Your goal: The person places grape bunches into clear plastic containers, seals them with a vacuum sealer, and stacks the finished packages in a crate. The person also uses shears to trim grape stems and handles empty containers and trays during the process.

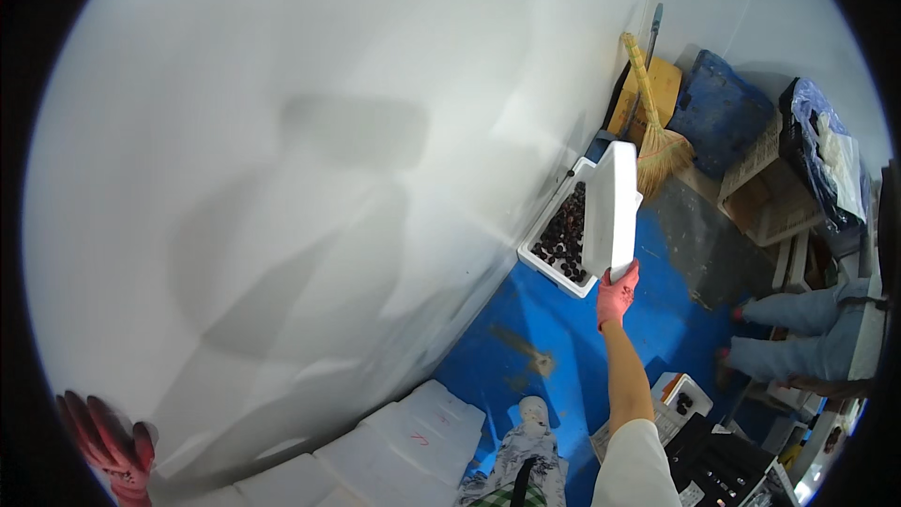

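Note:
My right hand [618, 297], in a pinkish-red glove, grips the near edge of a white foam box lid [613, 211]. The lid is tipped up on its side, partly covering a white foam box [528, 246] on the floor by the wall. Inside that box lie many small, dark, round fruits [563, 237]; their kind is hard to make out. At the lower left my left hand [111, 451], in a red glove with dark fingers, is spread wide and holds nothing. It is beside the white wall [282, 207]; whether it touches is unclear.
Stacked white foam boxes [404, 446] line the wall's foot. A straw broom [662, 150], a blue bin [721, 113] and a beige crate [771, 190] stand far right. Another person's jeans-clad legs [798, 338] are on the right, near a small box of dark fruit [690, 394].

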